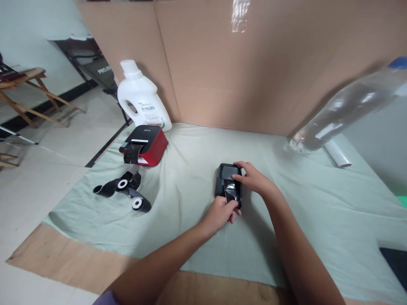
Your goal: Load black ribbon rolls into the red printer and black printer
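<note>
A small black boxy device, like a portable printer, lies on the cloth in front of me. A glossy black film strip runs over its near half. My left hand pinches the strip's near end, thumb on top and the other fingers curled below. From the right, my right hand grips the device's far part, its thumb on the top face and fingers at the far edge. How the strip enters the device is too small to make out.
On the left stand a red and black printer with black film hanging out and a white jug. Several black film rolls lie nearer. A large clear bottle and a white tube are right, cardboard behind.
</note>
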A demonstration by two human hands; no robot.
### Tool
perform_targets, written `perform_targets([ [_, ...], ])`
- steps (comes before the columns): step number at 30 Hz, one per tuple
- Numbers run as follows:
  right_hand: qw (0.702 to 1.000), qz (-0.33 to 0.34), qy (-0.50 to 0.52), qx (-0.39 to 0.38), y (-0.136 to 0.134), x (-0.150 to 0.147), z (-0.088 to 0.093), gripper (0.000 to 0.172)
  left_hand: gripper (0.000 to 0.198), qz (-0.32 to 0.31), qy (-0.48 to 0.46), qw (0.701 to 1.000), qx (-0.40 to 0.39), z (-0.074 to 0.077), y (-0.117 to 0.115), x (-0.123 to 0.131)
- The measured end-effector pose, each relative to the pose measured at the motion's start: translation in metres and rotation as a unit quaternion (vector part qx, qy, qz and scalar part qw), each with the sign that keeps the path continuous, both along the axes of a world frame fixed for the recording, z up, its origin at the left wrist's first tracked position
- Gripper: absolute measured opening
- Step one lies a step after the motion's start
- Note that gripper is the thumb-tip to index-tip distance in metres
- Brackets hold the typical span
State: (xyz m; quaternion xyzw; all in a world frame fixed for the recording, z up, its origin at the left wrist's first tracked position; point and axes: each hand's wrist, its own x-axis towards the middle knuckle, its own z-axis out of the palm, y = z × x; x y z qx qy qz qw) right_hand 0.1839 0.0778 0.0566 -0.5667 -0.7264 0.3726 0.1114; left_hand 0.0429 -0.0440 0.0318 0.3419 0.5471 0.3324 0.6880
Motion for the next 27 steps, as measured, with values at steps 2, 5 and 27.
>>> perform_targets([
  [2, 1.0, -0.012, 0.0, -0.001, -0.003, -0.002, 0.0, 0.049, 0.035, 0.001, 0.004, 1.0, -0.003, 0.001, 0.0, 0.0],
  [5, 0.999, -0.026, 0.009, 0.016, -0.008, -0.002, -0.005, 0.047, 0.034, 0.005, 0.011, 1.0, -0.006, 0.002, 0.0, 0.001],
  [27, 0.994, -0.063, -0.074, 0.053, -0.03, -0.029, 0.008, 0.076, 0.037, -0.081, 0.133, 0.978, 0.14, -0.016, -0.006, -0.015],
])
